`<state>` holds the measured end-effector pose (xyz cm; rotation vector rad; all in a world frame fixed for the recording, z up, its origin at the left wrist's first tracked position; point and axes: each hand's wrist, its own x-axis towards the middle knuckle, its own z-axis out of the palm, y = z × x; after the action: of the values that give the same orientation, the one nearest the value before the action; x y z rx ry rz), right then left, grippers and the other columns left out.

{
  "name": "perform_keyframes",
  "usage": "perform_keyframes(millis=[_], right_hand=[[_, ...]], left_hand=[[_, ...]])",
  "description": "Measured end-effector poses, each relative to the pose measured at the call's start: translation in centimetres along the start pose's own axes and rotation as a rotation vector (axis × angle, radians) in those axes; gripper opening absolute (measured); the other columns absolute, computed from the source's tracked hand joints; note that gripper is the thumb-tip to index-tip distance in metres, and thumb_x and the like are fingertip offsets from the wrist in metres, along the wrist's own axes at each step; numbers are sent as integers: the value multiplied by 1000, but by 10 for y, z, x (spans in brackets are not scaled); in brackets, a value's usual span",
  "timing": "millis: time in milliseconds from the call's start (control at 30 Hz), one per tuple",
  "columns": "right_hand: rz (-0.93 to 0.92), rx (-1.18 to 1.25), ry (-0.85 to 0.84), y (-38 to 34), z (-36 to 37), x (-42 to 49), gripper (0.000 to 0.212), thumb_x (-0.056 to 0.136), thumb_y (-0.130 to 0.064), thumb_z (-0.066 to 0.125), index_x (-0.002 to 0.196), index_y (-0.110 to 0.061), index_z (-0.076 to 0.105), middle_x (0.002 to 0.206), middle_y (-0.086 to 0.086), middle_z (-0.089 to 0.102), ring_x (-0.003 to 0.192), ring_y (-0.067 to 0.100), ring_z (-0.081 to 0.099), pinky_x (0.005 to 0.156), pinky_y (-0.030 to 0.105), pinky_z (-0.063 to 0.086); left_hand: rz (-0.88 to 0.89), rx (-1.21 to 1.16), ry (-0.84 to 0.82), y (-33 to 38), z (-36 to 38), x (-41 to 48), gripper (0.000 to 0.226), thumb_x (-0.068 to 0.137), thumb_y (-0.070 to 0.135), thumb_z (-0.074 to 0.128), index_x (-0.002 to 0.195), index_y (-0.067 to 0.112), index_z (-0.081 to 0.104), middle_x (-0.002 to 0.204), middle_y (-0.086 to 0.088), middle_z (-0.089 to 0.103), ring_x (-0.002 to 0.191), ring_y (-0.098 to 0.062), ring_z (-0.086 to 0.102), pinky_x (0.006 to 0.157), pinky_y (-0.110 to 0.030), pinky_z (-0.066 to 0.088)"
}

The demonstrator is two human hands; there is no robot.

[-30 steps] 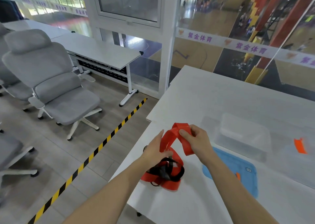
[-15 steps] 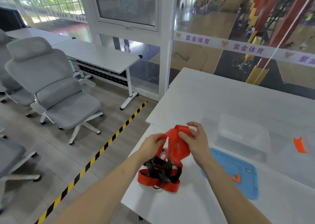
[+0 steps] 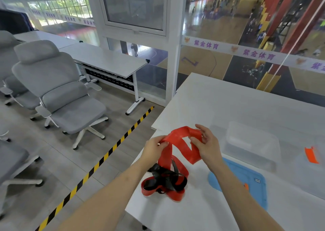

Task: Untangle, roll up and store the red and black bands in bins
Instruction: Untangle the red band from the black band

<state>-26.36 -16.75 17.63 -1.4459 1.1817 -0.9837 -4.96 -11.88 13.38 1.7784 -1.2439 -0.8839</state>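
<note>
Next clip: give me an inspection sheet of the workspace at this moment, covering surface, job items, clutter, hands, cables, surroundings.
Surface: white table, mostly bare.
Job's things: red band lifted at one end, its lower loops on the table tangled with the black band; clear bin beyond; nothing stored.
Clutter: blue mat; orange piece at right.
Hands: left hand and right hand both pinch the red band.
Cables: nothing seen.
Surroundings: grey chairs, striped floor tape, glass wall above a sports court.

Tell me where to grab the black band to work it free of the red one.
Probably its bunched knot at the left of the pile, from above left: it stands clear of the red band, while the rest lies threaded through red loops on the table. Both hands now pinch red.
</note>
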Motion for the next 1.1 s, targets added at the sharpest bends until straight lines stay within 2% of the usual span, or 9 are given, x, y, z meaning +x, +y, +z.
perform_keyframes(millis=[100, 200, 300, 367, 467, 567, 767, 933, 1100], right_hand=[[-9, -183, -45, 19, 9, -5, 58, 97, -3, 65, 144, -37, 57, 142, -7, 62, 123, 17, 67, 109, 45, 56], [-5, -227, -98, 36, 26, -6, 65, 97, 1, 52, 147, -40, 48, 147, -9, 57, 128, 16, 63, 112, 48, 53], [35, -139, -176, 24, 38, -13, 62, 102, 1, 49, 147, -39, 42, 141, -13, 58, 129, 8, 60, 94, 20, 59], [36, -80, -237, 21, 41, -15, 62, 104, -3, 57, 152, -36, 35, 138, -20, 53, 128, -1, 58, 83, 6, 53], [47, -55, -276, 21, 45, -12, 82, 93, -15, 81, 152, -33, 28, 134, -23, 51, 112, -19, 60, 78, 5, 52], [90, -30, -170, 16, 54, -8, 83, 82, -22, 91, 141, -33, 34, 125, -19, 56, 108, -4, 63, 74, 13, 53], [56, -25, -136, 11, 62, 1, 57, 79, -21, 92, 125, -30, 61, 115, -8, 73, 104, 9, 73, 68, 12, 57], [29, -41, -205, 7, 70, 1, 70, 77, -22, 94, 135, -32, 54, 122, -11, 69, 109, 8, 71, 76, 19, 58], [-4, -56, -145, -1, 74, 0, 61, 79, -17, 92, 126, -33, 56, 116, -10, 69, 104, 8, 71, 74, 19, 57]], left_hand=[[-61, -166, 5, 9, -9, 4, 12, 100, 19, 68, 110, 25, 68, 94, 1, 80, 88, -15, 76, 70, -27, 60], [-77, -305, 17, 21, -11, 5, 9, 98, 12, 70, 102, 20, 68, 85, -9, 78, 78, -22, 73, 63, -33, 60], [-84, -394, 57, 31, -12, 5, 13, 96, 8, 70, 102, 20, 71, 91, -10, 75, 86, -28, 74, 68, -49, 66], [-69, -420, 61, 39, -14, 5, 16, 96, 6, 69, 102, 20, 71, 98, -11, 74, 92, -32, 75, 70, -56, 66], [-38, -418, 72, 48, -15, 2, 19, 94, 3, 69, 104, 18, 71, 107, -10, 70, 91, -31, 76, 69, -53, 66], [-20, -430, 39, 54, -15, 0, 21, 93, -1, 68, 105, 16, 72, 108, -10, 71, 91, -30, 76, 71, -49, 67], [10, -436, 19, 46, -35, -1, 23, 93, -6, 66, 105, 11, 75, 112, -13, 74, 102, -32, 74, 83, -41, 66], [38, -421, 17, 36, -41, -4, 17, 98, -3, 63, 107, 9, 71, 112, -19, 71, 103, -34, 73, 83, -47, 66], [51, -451, 13, 39, -47, 1, 12, 97, -1, 68, 105, 7, 73, 104, -19, 76, 96, -28, 76, 82, -34, 65]])
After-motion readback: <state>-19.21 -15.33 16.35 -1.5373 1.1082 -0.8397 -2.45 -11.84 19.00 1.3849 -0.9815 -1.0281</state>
